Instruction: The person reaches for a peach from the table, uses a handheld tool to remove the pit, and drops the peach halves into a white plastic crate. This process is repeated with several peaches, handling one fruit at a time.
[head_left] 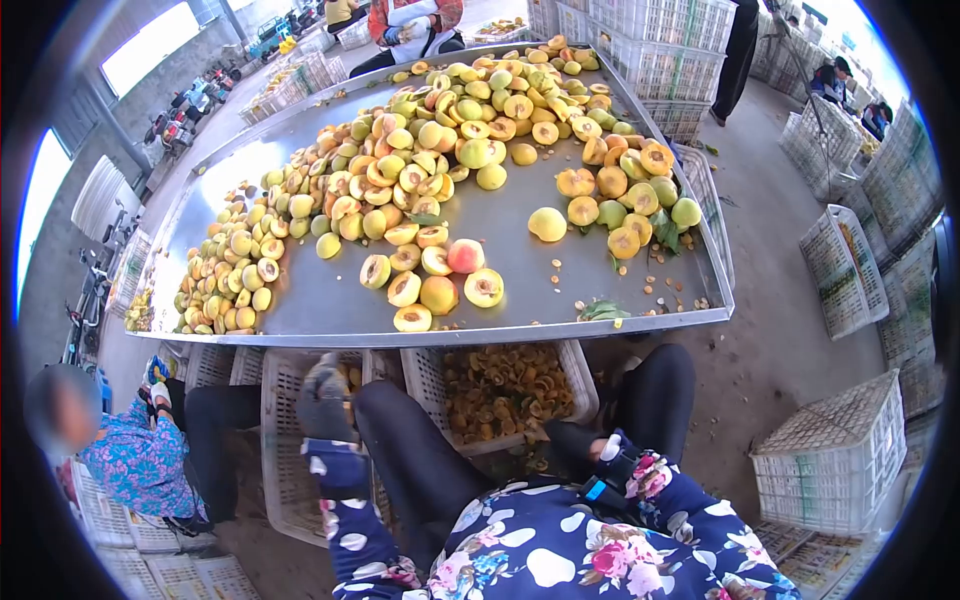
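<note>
My left hand (325, 395), in a grey glove, is over a white plastic crate (275, 450) below the table's front edge. It is smeared, so its fingers do not show clearly. My right hand (575, 445), in a dark glove, is low by my right thigh, beside the near edge of a crate (583, 385) of fruit scraps (505, 390). Its fingers cannot be made out. On the metal table (510, 260) lie many yellow peaches, whole and halved. A reddish peach (465, 256) and a cut peach half (484, 288) lie near the front edge.
The table has a raised metal rim (450, 336). Green leaves (603, 311) and small loose stones lie at its right. A co-worker (150, 450) sits at my left, another person (410, 25) across the table. White crates (835, 455) stand at the right.
</note>
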